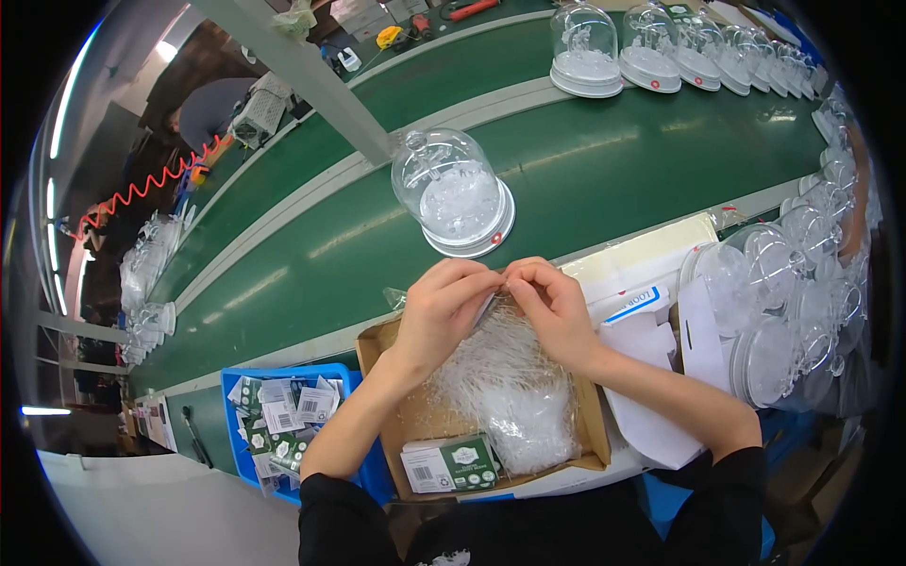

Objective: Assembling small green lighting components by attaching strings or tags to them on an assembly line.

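Note:
Over the far edge of an open cardboard box (593,415), my two hands meet with fingertips pinched together. My left hand (442,311) is closed, and the pale edge of a small card (485,308) shows beneath its fingers. Closed in a pinch against it is my right hand (557,316); what lies between its fingertips is too small to make out. Below them, a bundle of thin clear plastic strands (491,363) spreads across the box beside a clear plastic bag (528,424). Green-and-white printed cards (451,466) lie stacked in the box's near left corner.
Just beyond my hands a clear dome on a white base (467,226) stands on the green conveyor belt (349,250). More domes (585,61) line the back right; others crowd a stack (774,311) at right. A blue bin (231,415) of cards sits left. White paper (642,406) lies right.

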Motion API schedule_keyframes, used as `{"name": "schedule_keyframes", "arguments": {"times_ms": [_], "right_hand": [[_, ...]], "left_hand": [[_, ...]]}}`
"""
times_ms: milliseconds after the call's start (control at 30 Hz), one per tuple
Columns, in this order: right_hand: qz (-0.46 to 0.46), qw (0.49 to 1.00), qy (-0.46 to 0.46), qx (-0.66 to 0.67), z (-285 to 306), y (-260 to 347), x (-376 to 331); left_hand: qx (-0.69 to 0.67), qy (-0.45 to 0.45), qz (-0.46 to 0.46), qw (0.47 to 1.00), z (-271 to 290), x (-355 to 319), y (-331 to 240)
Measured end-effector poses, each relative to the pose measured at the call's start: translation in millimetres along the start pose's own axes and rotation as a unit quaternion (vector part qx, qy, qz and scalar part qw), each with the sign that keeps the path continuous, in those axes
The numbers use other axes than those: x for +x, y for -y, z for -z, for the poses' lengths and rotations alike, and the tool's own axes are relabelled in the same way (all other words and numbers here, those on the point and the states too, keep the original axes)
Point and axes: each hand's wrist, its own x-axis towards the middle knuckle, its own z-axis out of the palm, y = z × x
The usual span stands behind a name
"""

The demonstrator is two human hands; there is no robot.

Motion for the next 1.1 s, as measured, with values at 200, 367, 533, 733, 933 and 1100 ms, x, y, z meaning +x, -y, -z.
{"name": "schedule_keyframes", "arguments": {"times_ms": [200,367,533,733,933,1100], "right_hand": [[-0.074,0.996,0.044,0.035,5.0,-3.1,1.7],[-0.157,0.974,0.096,0.132,10.4,-4.0,3.8],[-0.118,0.978,0.123,0.121,8.3,-4.4,4.2],[-0.107,0.986,0.083,0.097,7.3,-3.5,4.5],[-0.059,0.998,0.022,0.022,2.4,-11.6,2.0],[-0.065,0.998,0.009,-0.024,1.4,-2.7,0.0]], "left_hand": [[0.008,0.008,-0.011,1.000,1.5,-0.8,5.4],[-0.040,0.034,0.013,0.999,6.4,0.4,6.9],[-0.073,0.042,0.028,0.996,6.7,-0.1,9.2],[-0.070,0.046,0.031,0.996,4.5,1.7,5.7],[-0.012,0.051,0.035,0.998,2.8,-0.2,4.9],[-0.067,0.068,0.080,0.992,2.8,-1.9,0.5]]}}
